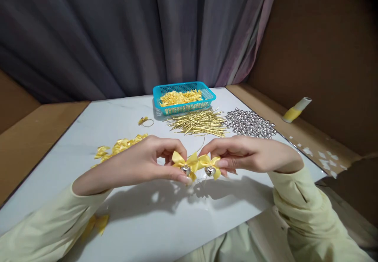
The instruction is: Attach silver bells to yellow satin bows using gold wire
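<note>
My left hand (159, 159) pinches a yellow ribbon bow (189, 160) with a silver heart bead at its centre. In my right hand (239, 155), thumb and fingers are closed on a second yellow ribbon bow (208, 162), which also carries a silver heart bead (210, 171). The two bows are held side by side above the white table (165, 218), their edges meeting or overlapping. A thin gold wire (203, 144) shows just behind them; how it joins the bows is hidden by my fingers.
A blue basket (184, 108) of yellow bows stands at the back. Before it lie gold wire ties (197, 122), with silver heart beads (251, 123) to the right. Loose bows (118, 147) and a bow with a ring (147, 123) lie left; a yellow-white tube (297, 109) is far right.
</note>
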A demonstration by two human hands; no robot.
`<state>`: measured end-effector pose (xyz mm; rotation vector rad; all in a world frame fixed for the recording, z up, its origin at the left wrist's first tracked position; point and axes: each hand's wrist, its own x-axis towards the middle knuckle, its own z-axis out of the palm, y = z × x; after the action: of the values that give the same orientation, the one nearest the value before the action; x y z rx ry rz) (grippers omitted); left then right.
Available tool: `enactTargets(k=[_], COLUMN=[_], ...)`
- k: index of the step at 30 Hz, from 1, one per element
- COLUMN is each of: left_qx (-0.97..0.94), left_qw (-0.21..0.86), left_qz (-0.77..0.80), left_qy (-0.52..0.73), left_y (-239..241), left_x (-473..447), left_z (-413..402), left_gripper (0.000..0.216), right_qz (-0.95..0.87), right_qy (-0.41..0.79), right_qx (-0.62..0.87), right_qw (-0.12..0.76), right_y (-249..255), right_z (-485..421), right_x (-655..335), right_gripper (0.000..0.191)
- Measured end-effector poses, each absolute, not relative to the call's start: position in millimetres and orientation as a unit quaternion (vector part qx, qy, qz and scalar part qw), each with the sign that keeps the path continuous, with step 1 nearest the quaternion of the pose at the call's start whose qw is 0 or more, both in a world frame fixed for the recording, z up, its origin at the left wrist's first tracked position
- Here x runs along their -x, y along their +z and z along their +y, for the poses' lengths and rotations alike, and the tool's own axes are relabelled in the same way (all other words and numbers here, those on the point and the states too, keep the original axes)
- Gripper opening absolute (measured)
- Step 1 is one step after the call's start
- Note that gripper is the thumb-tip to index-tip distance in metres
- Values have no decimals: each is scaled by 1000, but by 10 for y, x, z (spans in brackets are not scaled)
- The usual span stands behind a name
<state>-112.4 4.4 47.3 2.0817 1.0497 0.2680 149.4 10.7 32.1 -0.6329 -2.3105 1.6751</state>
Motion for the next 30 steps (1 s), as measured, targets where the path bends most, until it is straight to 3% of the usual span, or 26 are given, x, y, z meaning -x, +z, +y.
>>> enactTargets(k=[13,18,22,25,30], left_qx=[-851,-849,-825,-811,-783], left_qw=[187,187,174,228,276], left_qz=[469,469,490,492,500], left_qy=[145,154,220,219,246], left_y=[52,-121,80,315,418], left_x=[1378,1426,1301,1134,954], left_z=[907,1069,787,386,-129], left_gripper=[26,34,37,38,33], right_qz=[-737,-750,-731,-707,-741], right_qy=[626,607,591,585,489], right_qx=[212,213,229,227,273], right_qw=[141,155,253,326,371], right_y=[350,340,302,278,276], right_z=[105,112,98,71,-31], right_x=[-1498,-1491,-1470,-1437,-1308], right_gripper=[26,24,19,22,22])
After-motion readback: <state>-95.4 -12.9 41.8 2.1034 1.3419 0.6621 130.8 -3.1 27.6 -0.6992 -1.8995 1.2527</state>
